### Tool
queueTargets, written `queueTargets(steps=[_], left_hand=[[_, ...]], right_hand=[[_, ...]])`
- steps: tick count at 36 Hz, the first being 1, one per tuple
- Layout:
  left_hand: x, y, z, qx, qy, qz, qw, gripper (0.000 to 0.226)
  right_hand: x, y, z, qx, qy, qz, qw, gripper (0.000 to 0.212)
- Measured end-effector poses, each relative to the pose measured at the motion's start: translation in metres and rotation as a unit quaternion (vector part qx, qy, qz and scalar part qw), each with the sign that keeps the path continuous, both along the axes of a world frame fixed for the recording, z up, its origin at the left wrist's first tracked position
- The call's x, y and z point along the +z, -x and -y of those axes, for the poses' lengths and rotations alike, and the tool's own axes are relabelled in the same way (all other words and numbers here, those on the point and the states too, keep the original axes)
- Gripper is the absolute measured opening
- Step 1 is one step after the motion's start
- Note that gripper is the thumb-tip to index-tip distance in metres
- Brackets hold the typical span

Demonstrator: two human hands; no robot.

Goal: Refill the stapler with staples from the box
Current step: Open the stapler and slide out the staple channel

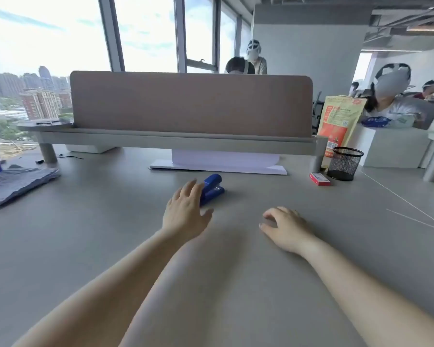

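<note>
Left hand: we see the left hand [186, 211] stretched forward over the surface [110, 234], fingers spread wide, holding nothing; its fingertips overlap the near end of the stapler, and we cannot tell whether they touch it.
Right hand: the right hand [285, 227] rests palm down on the surface, fingers loosely curled, empty, well apart from the stapler.
Stapler: the blue stapler [212, 187] lies on the surface just beyond the left hand, closed as far as we can see.
Staple box: the small red box [319, 178] lies flat on the surface, far to the right, just beside the black mesh cup [345, 163].
Behind: a white sheet [223, 164] sits under the divider panel [191, 103].
</note>
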State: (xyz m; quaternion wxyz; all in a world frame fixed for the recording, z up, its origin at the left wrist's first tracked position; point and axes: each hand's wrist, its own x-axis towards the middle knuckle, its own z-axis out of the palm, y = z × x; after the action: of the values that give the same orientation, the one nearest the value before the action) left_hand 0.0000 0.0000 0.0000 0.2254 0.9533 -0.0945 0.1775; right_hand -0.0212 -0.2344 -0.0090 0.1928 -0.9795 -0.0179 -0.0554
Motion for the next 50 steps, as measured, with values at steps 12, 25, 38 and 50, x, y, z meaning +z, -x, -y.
queueTargets(steps=[12,25,38,50], left_hand=[[-0.021,-0.042,0.005,0.010,0.048,-0.002,0.999,0.052],[-0.022,-0.052,-0.001,-0.040,0.130,-0.001,0.991,0.041],[-0.019,-0.042,0.020,-0.238,0.078,0.014,0.968,0.044],[-0.014,-0.029,0.051,-0.173,0.055,0.058,0.982,0.035]], right_hand=[[-0.011,-0.028,-0.004,-0.011,-0.049,0.039,0.998,0.032],[-0.010,-0.027,-0.007,-0.010,-0.031,0.051,0.998,0.031],[-0.010,-0.029,-0.001,-0.032,-0.300,0.038,0.953,0.037],[-0.008,-0.026,-0.008,0.023,-0.364,0.069,0.928,0.025]])
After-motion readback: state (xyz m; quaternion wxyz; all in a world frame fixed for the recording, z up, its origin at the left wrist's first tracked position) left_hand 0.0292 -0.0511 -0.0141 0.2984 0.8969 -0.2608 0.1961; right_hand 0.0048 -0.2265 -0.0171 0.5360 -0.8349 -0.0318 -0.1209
